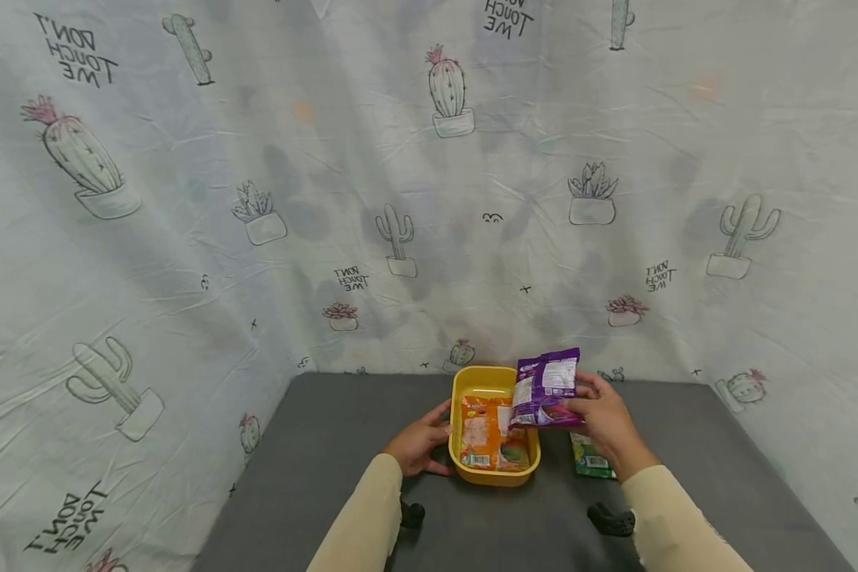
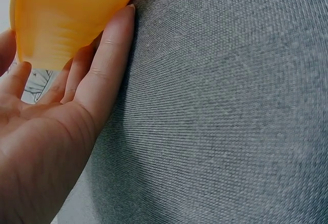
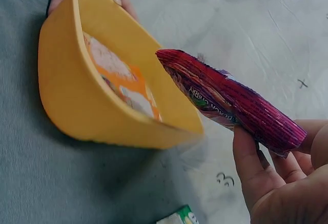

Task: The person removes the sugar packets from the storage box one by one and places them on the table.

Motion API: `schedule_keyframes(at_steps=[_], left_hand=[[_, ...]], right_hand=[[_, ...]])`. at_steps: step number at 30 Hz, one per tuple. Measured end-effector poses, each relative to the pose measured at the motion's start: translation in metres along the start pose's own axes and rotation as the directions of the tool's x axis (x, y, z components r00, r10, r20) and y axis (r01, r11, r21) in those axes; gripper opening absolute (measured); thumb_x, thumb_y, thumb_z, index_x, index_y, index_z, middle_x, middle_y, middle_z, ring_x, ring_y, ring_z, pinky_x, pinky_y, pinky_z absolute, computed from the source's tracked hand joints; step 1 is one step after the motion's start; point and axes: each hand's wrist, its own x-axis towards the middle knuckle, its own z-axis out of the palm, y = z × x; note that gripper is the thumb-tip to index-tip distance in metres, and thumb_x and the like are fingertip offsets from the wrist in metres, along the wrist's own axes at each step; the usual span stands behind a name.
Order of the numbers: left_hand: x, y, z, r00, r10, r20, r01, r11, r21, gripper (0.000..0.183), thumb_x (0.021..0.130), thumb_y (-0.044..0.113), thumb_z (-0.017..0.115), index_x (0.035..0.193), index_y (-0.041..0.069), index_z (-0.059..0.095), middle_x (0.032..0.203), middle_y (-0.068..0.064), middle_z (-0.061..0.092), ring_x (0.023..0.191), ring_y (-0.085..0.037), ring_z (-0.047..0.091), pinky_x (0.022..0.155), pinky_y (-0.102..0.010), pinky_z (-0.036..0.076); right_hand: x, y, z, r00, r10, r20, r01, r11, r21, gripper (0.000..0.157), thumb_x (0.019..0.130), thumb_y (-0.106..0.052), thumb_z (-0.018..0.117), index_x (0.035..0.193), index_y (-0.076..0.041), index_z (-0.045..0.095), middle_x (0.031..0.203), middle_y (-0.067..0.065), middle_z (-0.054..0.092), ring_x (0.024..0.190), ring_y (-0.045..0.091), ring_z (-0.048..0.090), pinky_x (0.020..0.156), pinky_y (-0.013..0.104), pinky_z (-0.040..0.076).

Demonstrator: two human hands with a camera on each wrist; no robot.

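My right hand (image 1: 608, 417) pinches a shiny purple packet (image 1: 543, 385) by its right side, tilted above the right rim of a yellow plastic tub (image 1: 496, 478). In the right wrist view the packet (image 3: 230, 101) shows its reddish-purple edge, fingers on both faces. Inside the tub lies an orange packet (image 1: 477, 429), partly covered by the purple one in the head view. My left hand (image 1: 422, 441) rests against the tub's left wall. The left wrist view shows its fairly straight fingers (image 2: 105, 62) touching the tub's outside (image 2: 61, 19).
A green packet (image 1: 592, 459) lies on the grey table right of the tub, partly under my right hand. Two black objects (image 1: 611, 520) show near my forearms, one beside each. A pale cactus-print sheet (image 1: 472, 199) hangs behind and along the table's sides.
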Motion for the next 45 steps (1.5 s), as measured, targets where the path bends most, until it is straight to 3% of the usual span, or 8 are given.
schedule_keyframes(at_steps=[7, 20, 26, 31, 41, 45], left_hand=[[0.005, 0.001, 0.001, 1.0, 0.008, -0.014, -0.008, 1.0, -0.002, 0.067, 0.114, 0.019, 0.059, 0.175, 0.026, 0.031, 0.165, -0.017, 0.045, 0.151, -0.044, 0.041, 0.083, -0.071, 0.059], [0.008, 0.004, 0.004, 1.0, 0.013, -0.009, -0.013, 1.0, -0.005, 0.066, 0.115, 0.021, 0.058, 0.175, 0.027, 0.031, 0.169, -0.019, 0.041, 0.151, -0.044, 0.041, 0.084, -0.071, 0.059], [0.009, 0.004, 0.004, 1.0, 0.014, -0.005, -0.014, 1.0, -0.013, 0.066, 0.115, 0.019, 0.058, 0.175, 0.026, 0.03, 0.169, -0.019, 0.04, 0.151, -0.044, 0.041, 0.085, -0.071, 0.058], [0.01, 0.003, 0.003, 1.0, 0.018, -0.003, -0.018, 1.0, -0.007, 0.067, 0.115, 0.019, 0.058, 0.175, 0.027, 0.029, 0.169, -0.018, 0.04, 0.151, -0.044, 0.041, 0.084, -0.071, 0.059], [0.01, 0.005, 0.004, 1.0, 0.006, -0.008, -0.006, 1.0, -0.012, 0.069, 0.114, 0.02, 0.06, 0.176, 0.027, 0.029, 0.171, -0.019, 0.038, 0.152, -0.044, 0.04, 0.085, -0.072, 0.058], [0.009, 0.005, 0.004, 1.0, 0.01, -0.009, -0.01, 1.0, -0.009, 0.069, 0.115, 0.02, 0.059, 0.176, 0.027, 0.029, 0.171, -0.018, 0.038, 0.152, -0.044, 0.04, 0.085, -0.072, 0.058]], right_hand=[[0.01, 0.004, -0.024, 1.0, 0.0, -0.012, 0.001, 0.999, 0.036, 0.076, 0.108, 0.004, 0.06, 0.173, -0.003, 0.02, 0.136, 0.02, 0.056, 0.096, 0.014, 0.07, 0.081, 0.037, 0.064], [0.015, 0.002, -0.061, 0.999, 0.017, -0.045, -0.016, 0.999, 0.029, 0.077, 0.111, 0.001, 0.058, 0.173, -0.002, 0.014, 0.153, 0.026, 0.041, 0.094, 0.009, 0.068, 0.081, 0.038, 0.065], [0.01, 0.005, -0.073, 0.998, 0.023, -0.062, -0.02, 0.999, 0.045, 0.076, 0.111, 0.002, 0.057, 0.172, -0.001, 0.014, 0.133, 0.012, 0.055, 0.092, 0.01, 0.071, 0.081, 0.039, 0.065], [0.007, 0.007, -0.085, 0.996, 0.026, -0.081, -0.02, 0.998, 0.067, 0.075, 0.11, 0.003, 0.057, 0.171, 0.001, 0.013, 0.123, 0.004, 0.057, 0.09, 0.01, 0.072, 0.08, 0.037, 0.065], [0.003, 0.014, -0.099, 0.994, 0.048, -0.098, -0.046, 0.999, 0.023, 0.074, 0.11, 0.004, 0.053, 0.171, 0.002, 0.011, 0.139, 0.021, 0.044, 0.087, 0.01, 0.069, 0.079, 0.034, 0.064], [0.002, 0.019, -0.103, 0.996, 0.037, -0.083, -0.036, 0.999, 0.016, 0.074, 0.11, 0.005, 0.054, 0.17, 0.004, 0.01, 0.129, 0.014, 0.054, 0.087, 0.011, 0.071, 0.08, 0.037, 0.065]])
